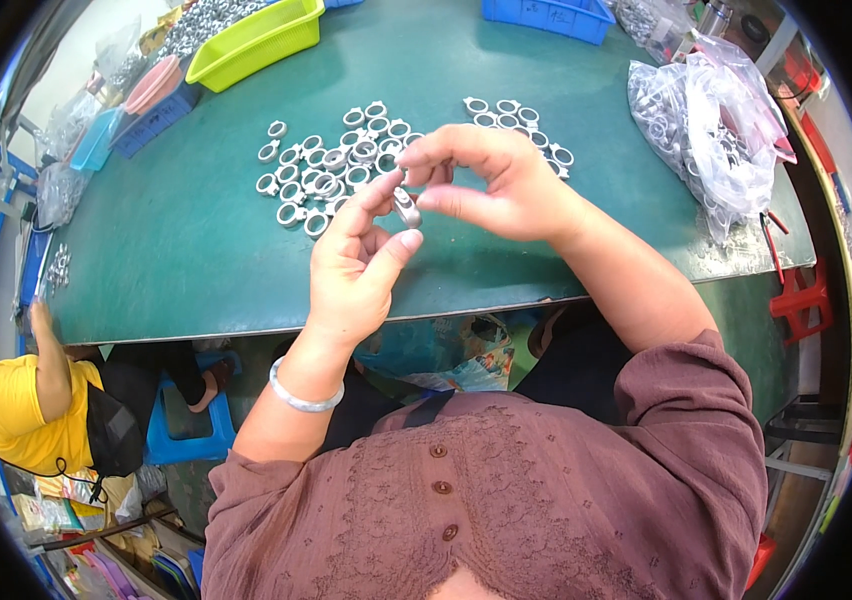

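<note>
Nearest, both bare forearms rise from the lower part of the view, the left with a pale bangle [306,390] at its wrist. The left hand [351,265] points away from the body, palm turned inward, thumb below and fingers above, pinching one grey metal ring [407,208] on edge over the tabletop [196,250]. The right hand [516,190] comes in from the side on a bent elbow, index finger arched and thumb reaching toward the same ring; whether it grips the ring or some small part on it, I cannot tell.

The step in hand looks like close fingertip work on this single piece. The next move seems to call for a steady left pinch while the right fingertips stay lined up with the ring's small lug.

Just beyond the hands lies a loose cluster of similar rings [334,158], with a smaller group [519,124] beyond the right hand. Farther out are a clear plastic bag of parts [716,130] on the right, a yellow-green basket [256,45] and a blue tray [551,18].
</note>
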{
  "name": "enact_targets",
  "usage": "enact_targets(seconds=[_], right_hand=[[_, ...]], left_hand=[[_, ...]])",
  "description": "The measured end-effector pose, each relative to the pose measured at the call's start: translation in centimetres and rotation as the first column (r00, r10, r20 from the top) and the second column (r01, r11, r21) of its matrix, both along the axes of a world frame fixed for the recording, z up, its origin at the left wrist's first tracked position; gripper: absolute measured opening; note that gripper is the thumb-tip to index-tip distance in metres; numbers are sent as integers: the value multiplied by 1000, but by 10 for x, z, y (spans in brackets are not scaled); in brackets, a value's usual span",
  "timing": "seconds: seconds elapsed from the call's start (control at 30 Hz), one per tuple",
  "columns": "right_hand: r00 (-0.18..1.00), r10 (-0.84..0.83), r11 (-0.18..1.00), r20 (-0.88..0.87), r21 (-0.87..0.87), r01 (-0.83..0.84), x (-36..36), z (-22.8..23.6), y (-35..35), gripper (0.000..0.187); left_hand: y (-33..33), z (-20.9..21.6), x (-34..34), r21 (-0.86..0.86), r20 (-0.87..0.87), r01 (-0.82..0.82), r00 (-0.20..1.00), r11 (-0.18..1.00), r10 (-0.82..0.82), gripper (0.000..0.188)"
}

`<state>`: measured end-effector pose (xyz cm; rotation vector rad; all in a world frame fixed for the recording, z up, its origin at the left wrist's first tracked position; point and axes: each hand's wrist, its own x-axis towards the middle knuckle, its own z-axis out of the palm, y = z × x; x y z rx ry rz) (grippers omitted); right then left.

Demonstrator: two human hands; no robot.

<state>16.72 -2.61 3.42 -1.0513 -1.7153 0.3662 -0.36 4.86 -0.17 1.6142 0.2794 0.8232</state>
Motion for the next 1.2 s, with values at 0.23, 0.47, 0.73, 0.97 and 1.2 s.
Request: enact_targets(seconds=[0.23,0.47,0.73,0.97,1.2], right_hand=[[910,-385,911,152,-95,401,26,-17,13,18],[663,-405,870,630,43,491,20,-22,14,26],[534,-394,830,749,40,556,20,-21,16,26],[765,-389,892,513,1,452,26,-20,17,14],[896,-161,910,-414,-413,-27,24,-12,13,14]], left_hand=[[-16,21,-46,-262,-80,188,973,947,-215,34],[10,-21,-87,-299,-559,448,634,843,-535,31],[18,-80,-74,188,-702,14,702,982,124,31],[27,-97,-50,446,-787,255,568,858,240,30],[-6,-28,-63,421,-811,448,575,789,106,29]])
